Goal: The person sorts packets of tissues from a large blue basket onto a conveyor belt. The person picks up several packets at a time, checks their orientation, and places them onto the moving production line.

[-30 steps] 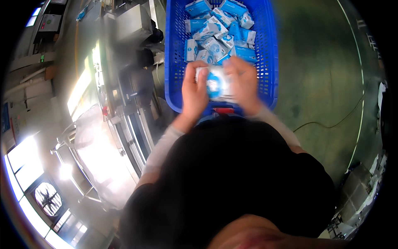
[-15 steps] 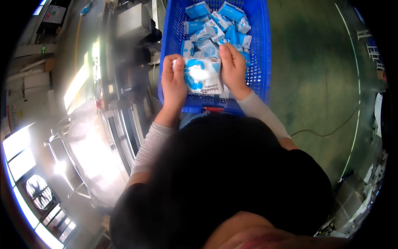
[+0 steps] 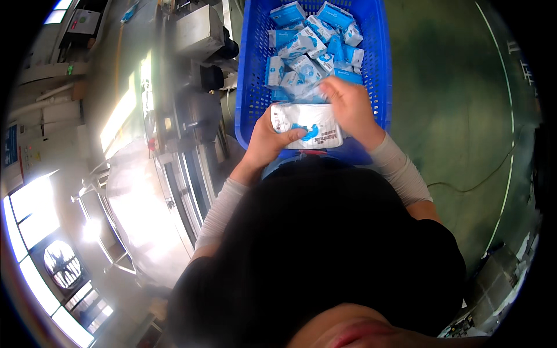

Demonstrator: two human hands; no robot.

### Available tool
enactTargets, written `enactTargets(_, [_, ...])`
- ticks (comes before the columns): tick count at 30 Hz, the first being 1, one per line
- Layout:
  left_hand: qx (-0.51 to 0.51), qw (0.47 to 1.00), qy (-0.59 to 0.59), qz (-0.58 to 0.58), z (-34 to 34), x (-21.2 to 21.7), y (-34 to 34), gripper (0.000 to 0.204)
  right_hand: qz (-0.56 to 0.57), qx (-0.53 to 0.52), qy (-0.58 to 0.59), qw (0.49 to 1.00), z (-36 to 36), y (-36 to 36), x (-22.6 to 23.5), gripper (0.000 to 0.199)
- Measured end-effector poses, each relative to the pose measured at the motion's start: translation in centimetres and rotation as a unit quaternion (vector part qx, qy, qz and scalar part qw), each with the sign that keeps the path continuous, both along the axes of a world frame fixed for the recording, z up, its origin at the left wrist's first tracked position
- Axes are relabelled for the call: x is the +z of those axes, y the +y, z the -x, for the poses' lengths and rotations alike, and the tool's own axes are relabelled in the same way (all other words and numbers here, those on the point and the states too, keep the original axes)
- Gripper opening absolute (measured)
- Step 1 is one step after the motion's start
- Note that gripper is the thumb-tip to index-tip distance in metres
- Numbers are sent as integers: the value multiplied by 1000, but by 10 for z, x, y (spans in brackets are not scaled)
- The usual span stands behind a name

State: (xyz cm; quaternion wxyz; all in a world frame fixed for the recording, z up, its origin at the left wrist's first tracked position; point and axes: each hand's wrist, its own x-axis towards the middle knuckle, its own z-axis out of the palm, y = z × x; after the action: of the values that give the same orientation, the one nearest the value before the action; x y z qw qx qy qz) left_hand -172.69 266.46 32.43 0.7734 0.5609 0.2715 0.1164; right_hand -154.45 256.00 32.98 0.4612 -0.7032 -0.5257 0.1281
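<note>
My left hand (image 3: 268, 139) grips a white soft pack of tissues (image 3: 322, 123) with blue print, its thumb lying across the front. The pack is held above the near end of a blue plastic crate (image 3: 378, 87). My right hand (image 3: 353, 107) is closed in a pinch at the pack's upper right edge. Blurred clear film (image 3: 313, 95) stretches along the top of the pack up to those fingertips. Beyond my hands, several blue-and-white tissue packs (image 3: 307, 68) lie jumbled in the crate.
To the left stand a pale box-shaped machine part (image 3: 198, 32) and a metal-framed machine (image 3: 188, 174). Right of the crate runs a green floor (image 3: 447, 98) with a dark cable (image 3: 464, 189) and a white line on it.
The pack has come nearer my body and tilted. My left thumb has shifted onto its front. My right hand has moved from the pack's side to its top edge, drawing up clear film.
</note>
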Motion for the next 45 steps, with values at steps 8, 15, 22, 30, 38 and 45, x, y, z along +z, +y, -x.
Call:
enactTargets(8, [12, 887, -122, -445, -10, 42, 8, 43, -4, -83, 209, 974, -36, 20, -41, 26])
enactTargets(15, [70, 957, -268, -86, -23, 82, 6, 62, 153, 31, 94, 983, -38, -27, -149, 52])
enactTargets(22, [85, 965, -50, -242, -42, 39, 4, 49, -157, 143, 567, 796, -28, -20, 15, 70])
enactTargets(30, [134, 934, -161, -289, -51, 32, 4, 55, -99, -18, 552, 828, -4, -31, 26, 57])
enactTargets(38, [241, 936, -214, 139, -51, 39, 17, 55, -169, -71, 619, 763, -17, -38, 24, 38])
enactTargets(45, [85, 956, 75, -269, -14, -45, 46, 69, -170, -40, 590, 788, -13, -32, 54, 38])
